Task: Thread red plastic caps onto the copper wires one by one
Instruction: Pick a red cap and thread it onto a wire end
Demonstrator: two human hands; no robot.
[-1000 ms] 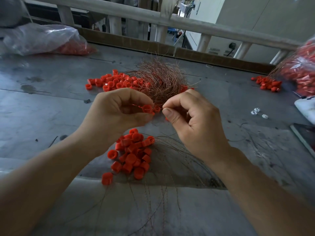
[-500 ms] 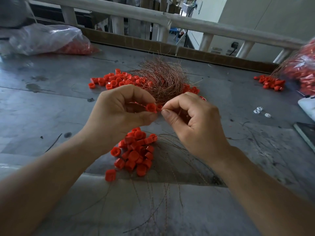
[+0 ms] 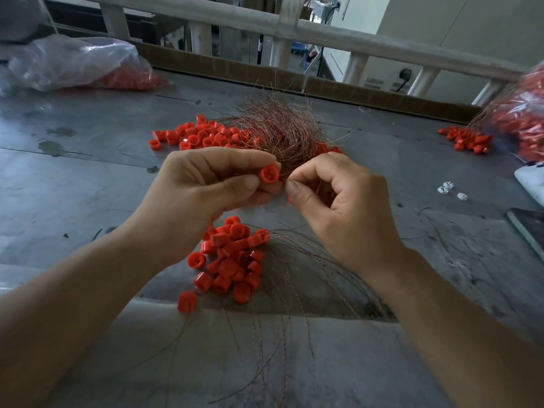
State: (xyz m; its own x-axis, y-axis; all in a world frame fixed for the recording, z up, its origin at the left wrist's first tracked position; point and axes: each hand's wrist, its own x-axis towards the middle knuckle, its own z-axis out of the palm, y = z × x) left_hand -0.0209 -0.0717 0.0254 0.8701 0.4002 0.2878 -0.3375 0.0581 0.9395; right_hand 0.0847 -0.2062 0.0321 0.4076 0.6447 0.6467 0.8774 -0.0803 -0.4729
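My left hand (image 3: 206, 189) pinches a red plastic cap (image 3: 269, 174) between thumb and forefinger, its hollow side facing me. Right beside it, my right hand (image 3: 338, 207) pinches what looks like a thin copper wire at the cap's edge; the wire itself is too fine to make out. Behind both hands lies a tangled bundle of copper wires (image 3: 282, 128). A heap of red caps on wires (image 3: 232, 260) sits below my hands, strands fanning toward me. Loose red caps (image 3: 200, 136) lie behind my left hand.
A clear bag of red caps (image 3: 79, 64) lies at the back left. Another bag (image 3: 527, 113) and a small cap pile (image 3: 468, 139) are at the right. Small white pieces (image 3: 450, 189) and a dark flat object (image 3: 530, 228) lie near the right edge. A wooden rail (image 3: 294, 28) borders the table.
The cap in my left hand has turned so its hollow faces me. Both hands stay close together above the heap.
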